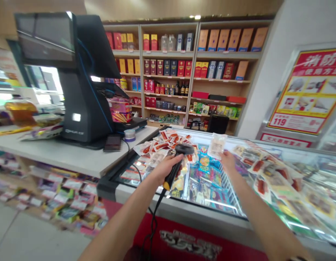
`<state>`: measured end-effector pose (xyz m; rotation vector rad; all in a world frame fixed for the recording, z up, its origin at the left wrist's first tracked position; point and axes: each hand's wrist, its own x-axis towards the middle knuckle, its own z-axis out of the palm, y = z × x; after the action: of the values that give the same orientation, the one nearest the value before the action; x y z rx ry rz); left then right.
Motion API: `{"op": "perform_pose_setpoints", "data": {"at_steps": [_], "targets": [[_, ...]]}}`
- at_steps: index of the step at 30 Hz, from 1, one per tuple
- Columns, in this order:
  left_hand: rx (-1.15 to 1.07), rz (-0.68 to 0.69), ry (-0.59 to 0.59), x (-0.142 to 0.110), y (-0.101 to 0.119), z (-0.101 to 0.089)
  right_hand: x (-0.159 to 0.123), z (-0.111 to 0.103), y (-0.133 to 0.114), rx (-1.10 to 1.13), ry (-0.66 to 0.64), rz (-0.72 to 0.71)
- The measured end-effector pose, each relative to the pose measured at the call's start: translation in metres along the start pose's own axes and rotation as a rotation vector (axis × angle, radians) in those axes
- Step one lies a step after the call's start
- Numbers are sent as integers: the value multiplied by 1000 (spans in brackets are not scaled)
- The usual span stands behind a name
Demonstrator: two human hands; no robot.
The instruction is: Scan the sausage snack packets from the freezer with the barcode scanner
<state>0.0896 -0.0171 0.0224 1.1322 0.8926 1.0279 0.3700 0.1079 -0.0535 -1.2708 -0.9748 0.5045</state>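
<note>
My left hand [168, 167] is wrapped round the handle of a black barcode scanner [173, 172], its head pointing away from me and its cord hanging down in front of the freezer. Pinched by its lower right corner in my right hand [227, 161] is a clear plastic food packet [217, 145] with pale contents. I hold it above the glass top, a short way right of the scanner. Under and beyond the scanner lies a pile of sealed sausage packs [162, 145]. More packets [279, 175] are spread on the glass to the right of my right hand.
A chest freezer [200, 214] stands before me, bagged goods visible through its glass. On the left, a counter [108, 165] bears a cash register [83, 90] and a small round tub [130, 135]. Shelves of boxed bottles [168, 68] line the back wall.
</note>
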Motion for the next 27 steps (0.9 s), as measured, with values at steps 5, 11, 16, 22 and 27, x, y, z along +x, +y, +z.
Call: {"op": "perform_pose_setpoints", "data": {"at_steps": [5, 11, 16, 22, 27], "targets": [[-33, -23, -38, -7, 3, 5, -20, 23, -8, 59, -14, -55], [-45, -19, -69, -10, 6, 8, -32, 25, -17, 83, -40, -79], [-60, -17, -96, -8, 6, 12, -33, 21, -17, 84, -25, -74], [-53, -21, -106, -3, 5, 10, -25, 15, -14, 86, 0, -58], [-52, -17, -107, -4, 6, 11, -21, 13, -9, 93, 17, -41]]}}
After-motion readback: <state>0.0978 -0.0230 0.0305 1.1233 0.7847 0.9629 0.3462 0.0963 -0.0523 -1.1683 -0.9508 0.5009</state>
